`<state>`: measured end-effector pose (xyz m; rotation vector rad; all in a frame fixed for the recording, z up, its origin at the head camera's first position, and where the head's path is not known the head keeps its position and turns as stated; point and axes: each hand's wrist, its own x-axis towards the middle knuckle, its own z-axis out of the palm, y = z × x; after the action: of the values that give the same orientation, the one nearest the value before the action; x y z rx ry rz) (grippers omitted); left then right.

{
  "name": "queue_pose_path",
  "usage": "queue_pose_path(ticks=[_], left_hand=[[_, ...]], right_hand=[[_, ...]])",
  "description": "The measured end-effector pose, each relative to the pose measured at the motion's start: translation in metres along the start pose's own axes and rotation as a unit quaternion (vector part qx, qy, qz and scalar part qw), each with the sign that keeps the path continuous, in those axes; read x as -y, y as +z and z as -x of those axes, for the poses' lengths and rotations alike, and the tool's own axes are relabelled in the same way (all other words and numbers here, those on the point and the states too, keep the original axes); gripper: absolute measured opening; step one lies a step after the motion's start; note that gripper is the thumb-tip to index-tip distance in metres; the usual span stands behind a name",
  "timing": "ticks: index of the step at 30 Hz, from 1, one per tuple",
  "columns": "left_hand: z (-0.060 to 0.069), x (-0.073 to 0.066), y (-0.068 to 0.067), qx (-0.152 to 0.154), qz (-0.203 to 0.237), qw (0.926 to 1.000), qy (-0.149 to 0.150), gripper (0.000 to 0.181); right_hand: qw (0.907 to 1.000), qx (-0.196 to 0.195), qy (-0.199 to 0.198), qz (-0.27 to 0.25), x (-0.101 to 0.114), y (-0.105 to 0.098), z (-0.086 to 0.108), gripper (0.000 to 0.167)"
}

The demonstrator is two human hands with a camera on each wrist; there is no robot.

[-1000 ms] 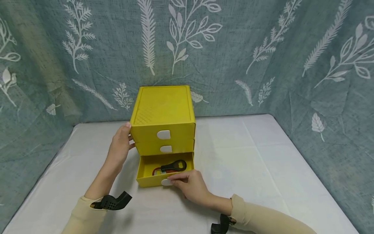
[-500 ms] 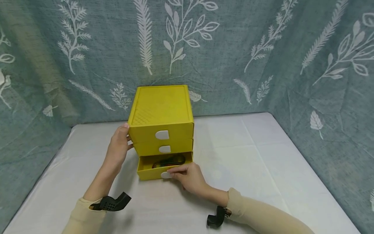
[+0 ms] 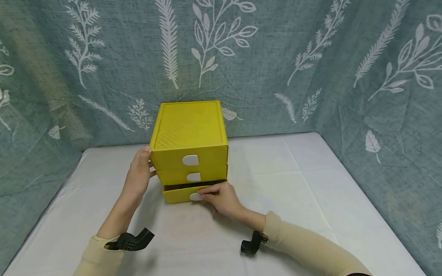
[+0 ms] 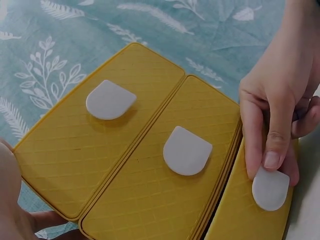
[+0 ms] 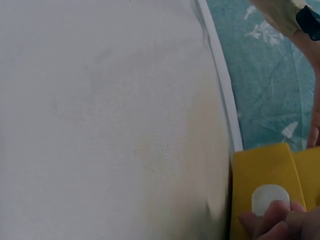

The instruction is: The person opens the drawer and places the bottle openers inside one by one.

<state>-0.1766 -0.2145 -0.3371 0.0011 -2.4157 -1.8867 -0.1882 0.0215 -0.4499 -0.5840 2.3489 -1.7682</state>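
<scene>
A yellow chest of drawers (image 3: 190, 126) with white tab handles stands at the back of the table. Its bottom drawer (image 3: 174, 195) sticks out a little, leaving a narrow dark gap above its front; what lies inside is hidden. My right hand (image 3: 224, 199) pinches that drawer's white handle (image 4: 270, 189) between thumb and fingers. Against the chest's left side rests my left hand (image 3: 138, 172), thumb by the upper front corner and fingers lower along the wall. The top handle (image 4: 110, 100) and the middle handle (image 4: 187, 151) have no hand on them; both these drawers are closed.
A white cloth (image 3: 276, 191) covers the table. Behind and at both sides hangs a teal curtain (image 3: 262, 76) with white leaf prints, close to the back of the chest. A dark wrist camera (image 3: 132, 240) sits on the left forearm, another wrist camera (image 3: 252, 243) on the right.
The right hand has pushed the bottom drawer inward, from well out to nearly closed. The black-handled item seen inside earlier is now out of sight. My left hand stays at the chest's side.
</scene>
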Motion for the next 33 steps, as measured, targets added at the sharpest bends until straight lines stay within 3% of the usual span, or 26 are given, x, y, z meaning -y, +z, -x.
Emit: queue_pose_path(ticks=[9, 18, 26, 30, 33], left_hand=[[0.0, 0.002, 0.001, 0.0, -0.009, 0.9999, 0.009, 0.078], [-0.002, -0.001, 0.005, 0.006, -0.001, 0.9999, 0.013, 0.075], [-0.006, -0.003, 0.001, 0.023, -0.012, 0.9997, 0.002, 0.079], [-0.004, -0.003, -0.004, 0.038, -0.035, 0.9986, 0.0, 0.081], [0.002, -0.001, -0.005, 0.039, -0.059, 0.9974, 0.015, 0.08]], right_hand=[[0.9998, 0.003, 0.013, -0.013, -0.002, -0.004, -0.009, 0.013], [0.9969, -0.002, 0.062, -0.048, -0.001, -0.009, -0.012, 0.013], [0.9888, 0.035, 0.113, -0.091, 0.012, -0.013, -0.005, 0.024], [0.9874, 0.065, 0.123, -0.076, 0.024, -0.016, 0.005, 0.036], [0.9895, 0.08, 0.112, -0.045, 0.035, -0.026, 0.015, 0.045]])
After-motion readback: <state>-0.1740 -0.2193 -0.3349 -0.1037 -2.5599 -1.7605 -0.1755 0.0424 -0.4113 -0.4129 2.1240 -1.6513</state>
